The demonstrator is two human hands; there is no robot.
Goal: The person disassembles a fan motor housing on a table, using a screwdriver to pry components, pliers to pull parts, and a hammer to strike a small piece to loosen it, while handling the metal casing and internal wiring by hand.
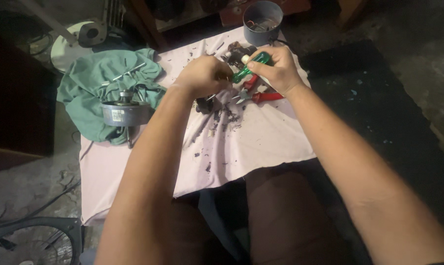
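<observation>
I saw a low table [261, 142] draped in pale pink cloth, standing on a rough grey concrete floor [30, 181]. A dark mat [379, 98] lay to its right. Dim light left the far furniture [153, 22] in shadow; a fan grille [35, 243] sat bottom left.

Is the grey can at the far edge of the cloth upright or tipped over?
Upright. The grey can stands on its base at the far edge of the pale cloth, open mouth up, with small parts showing inside.

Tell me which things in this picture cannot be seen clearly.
- Head view: what the left hand holds, hidden by its fingers.
- Screwdriver tip, hidden behind the left hand; the right hand covers part of the handle.
- Grey cup contents, too small and dark.
- Fan guard, cut by the frame edge.
</observation>
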